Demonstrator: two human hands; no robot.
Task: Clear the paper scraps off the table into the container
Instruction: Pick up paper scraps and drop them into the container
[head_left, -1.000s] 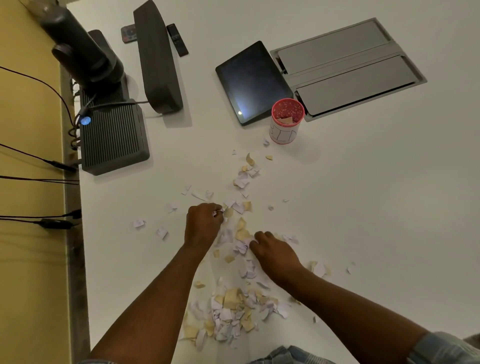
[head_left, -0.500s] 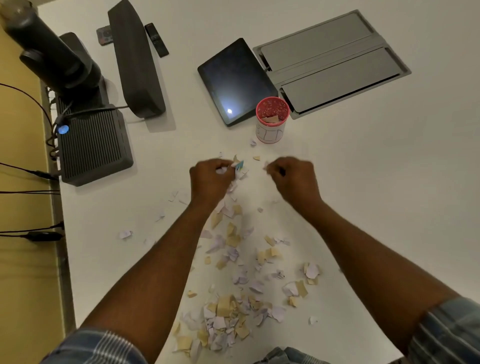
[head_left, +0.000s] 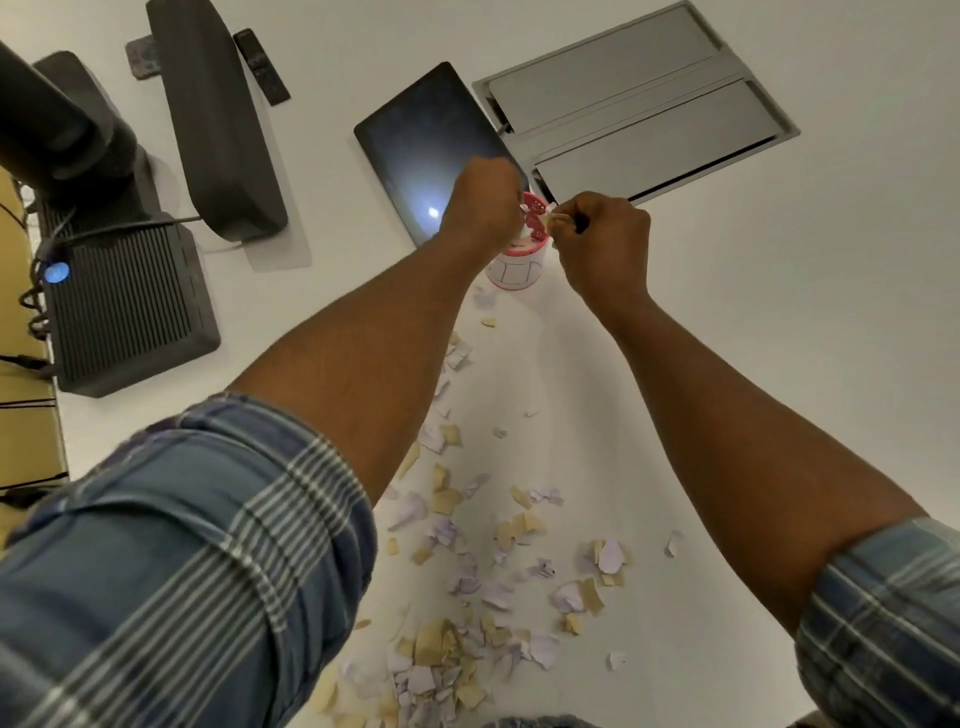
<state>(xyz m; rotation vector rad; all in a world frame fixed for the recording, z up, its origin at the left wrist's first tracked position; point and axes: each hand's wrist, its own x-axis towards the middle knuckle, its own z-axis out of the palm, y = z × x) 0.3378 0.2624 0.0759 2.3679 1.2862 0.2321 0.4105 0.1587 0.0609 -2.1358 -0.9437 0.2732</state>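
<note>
Step in hand: I read this as the drop, with both hands over the container (head_left: 519, 262), a red-rimmed cup at 12 o'clock from the scrap pile.
Technique: I would centre each pinch over the mouth and release low, so light pieces fall inside and not onto the tabletop (head_left: 727, 364).
Left hand (head_left: 483, 200): fingers curled tight at the rim's 9 o'clock side; a white sliver shows at the tips, so I judge it pinches paper.
Right hand (head_left: 602, 234): fingers pressed together on a tan scrap (head_left: 558, 221) at the rim's 3 o'clock side.
Paper scraps (head_left: 467, 597): most lie scattered at 6 o'clock from the container, between my forearms.
Progress: early, by my judgement; many scraps remain.
</note>
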